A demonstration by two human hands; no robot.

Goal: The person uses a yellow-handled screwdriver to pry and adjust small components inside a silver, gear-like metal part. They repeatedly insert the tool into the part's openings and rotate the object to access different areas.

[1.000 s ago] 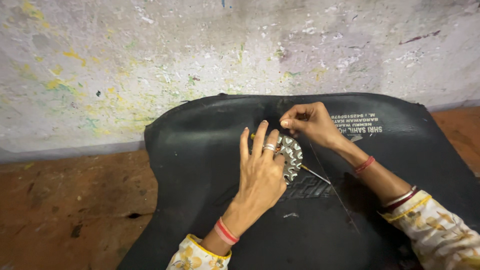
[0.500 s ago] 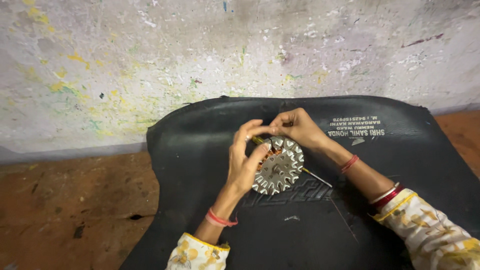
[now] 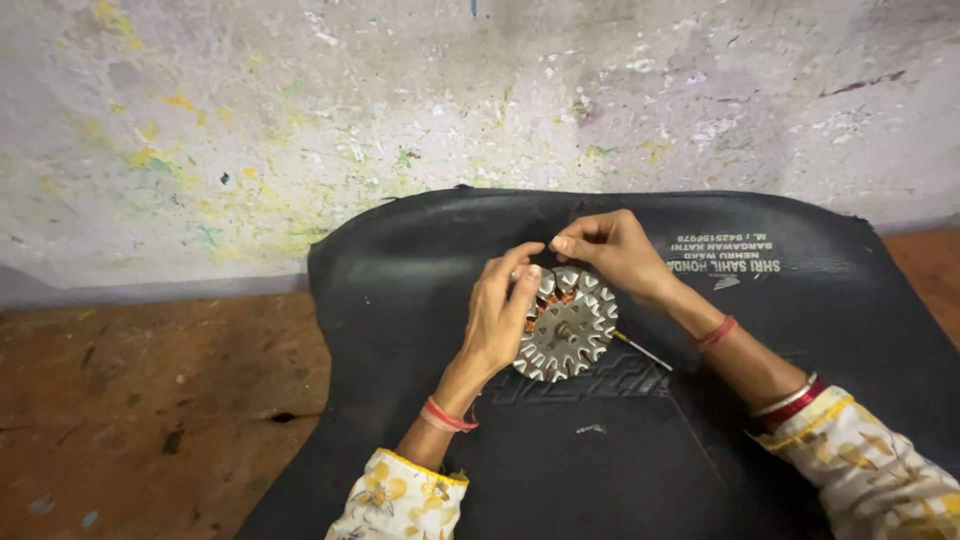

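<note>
A round grey metal stator core [image 3: 570, 326] with toothed slots and copper-coloured windings lies on a black rubber mat [image 3: 400, 290]. My left hand [image 3: 500, 318] grips the core's left rim, thumb and fingers curled around it. My right hand [image 3: 608, 248] sits at the core's upper edge with fingertips pinched together, apparently on a fine wire that is too thin to make out. A thin metal rod [image 3: 642, 351] pokes out from under the core to the right.
The mat rests on a reddish-brown floor [image 3: 150, 400] against a pale wall [image 3: 300, 120] with flecks of paint. White printed lettering [image 3: 725, 268] marks the mat's upper right. A small pale scrap [image 3: 592, 429] lies on the mat below the core.
My left hand went from lying flat over the core to gripping its left rim, uncovering the core. My right hand came down and left to pinch at the top edge.
</note>
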